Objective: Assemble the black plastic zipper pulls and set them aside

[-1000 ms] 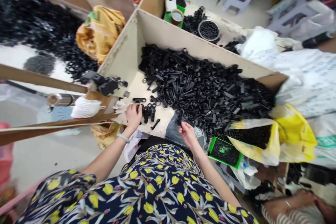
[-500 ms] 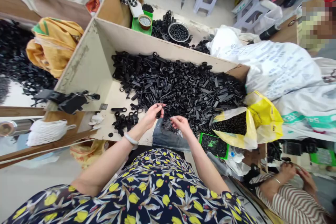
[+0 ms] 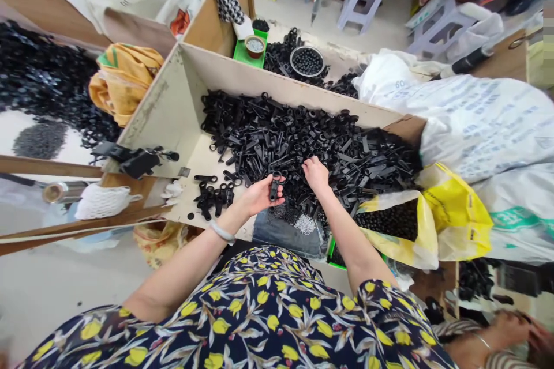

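My left hand [image 3: 261,195], palm turned up, holds a black plastic part [image 3: 274,188] with a ring at its top. To its right, my right hand [image 3: 315,173] reaches over the pile of black plastic parts [image 3: 259,127], its fingers bent down at the pile. Whether anything is between those fingertips is too small to tell. Near me, below both hands, small silver pieces [image 3: 306,224] lie on a dark sheet [image 3: 281,237]. A smaller group of black parts [image 3: 216,198] sits left of my left hand.
A low wooden wall [image 3: 277,89] bounds the pile at the back. A black clamp-like fixture [image 3: 141,161] stands on the left wall. On the right are a yellow bag [image 3: 459,213] and white sacks [image 3: 489,121]. Another person's hands [image 3: 511,328] show at lower right.
My right hand has moved forward and right onto the pile. My left hand has turned palm up, showing the black part. The view has shifted, so the surroundings sit further right.
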The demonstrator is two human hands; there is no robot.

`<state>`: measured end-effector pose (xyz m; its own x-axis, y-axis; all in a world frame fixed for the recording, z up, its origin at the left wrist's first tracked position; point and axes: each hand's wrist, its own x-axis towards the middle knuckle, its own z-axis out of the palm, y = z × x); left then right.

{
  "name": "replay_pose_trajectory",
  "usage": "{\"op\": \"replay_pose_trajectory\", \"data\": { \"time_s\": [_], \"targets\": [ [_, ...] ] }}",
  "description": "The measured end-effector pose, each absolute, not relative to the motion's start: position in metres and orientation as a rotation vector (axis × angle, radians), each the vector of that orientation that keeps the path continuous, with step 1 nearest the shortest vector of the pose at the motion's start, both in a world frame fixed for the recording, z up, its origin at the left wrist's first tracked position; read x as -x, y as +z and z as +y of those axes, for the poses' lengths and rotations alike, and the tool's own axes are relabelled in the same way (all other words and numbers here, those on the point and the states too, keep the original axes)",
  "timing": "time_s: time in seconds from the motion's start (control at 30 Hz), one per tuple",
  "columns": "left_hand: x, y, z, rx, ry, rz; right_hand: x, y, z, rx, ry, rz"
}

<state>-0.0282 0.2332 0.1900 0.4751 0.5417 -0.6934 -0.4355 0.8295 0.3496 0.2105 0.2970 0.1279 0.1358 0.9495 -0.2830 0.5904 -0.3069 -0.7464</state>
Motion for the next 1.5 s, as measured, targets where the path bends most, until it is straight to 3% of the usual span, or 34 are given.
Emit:
{"op": "replay_pose_trajectory", "data": {
  "time_s": [0.2, 0.5, 0.63, 0.87, 1.1, 1.5],
  "targets": [
    [0.031, 0.206, 0.236, -0.171, 0.587, 0.833, -0.220, 0.143, 0.277, 1.734, 1.215, -1.240],
    [0.010, 0.231, 0.223, -0.465, 0.721, 1.014, -0.186, 0.214, 0.222, 1.294, 1.625, -0.679],
    [0.006, 0.241, 0.214, -0.674, 0.785, 1.027, -0.171, 0.245, 0.205, 1.365, 1.458, -1.103],
    [0.017, 0.262, 0.200, -0.784, 0.618, 0.977, -0.164, 0.259, 0.196, 1.338, 0.774, -1.916],
    [0.032, 0.280, 0.199, -0.901, 0.517, 0.976, -0.155, 0.262, 0.191, 1.151, 0.513, -2.063],
    [0.034, 0.297, 0.194, -1.185, 0.573, 1.038, -0.166, 0.279, 0.187, 1.153, 0.372, -2.040]
  ]
}}
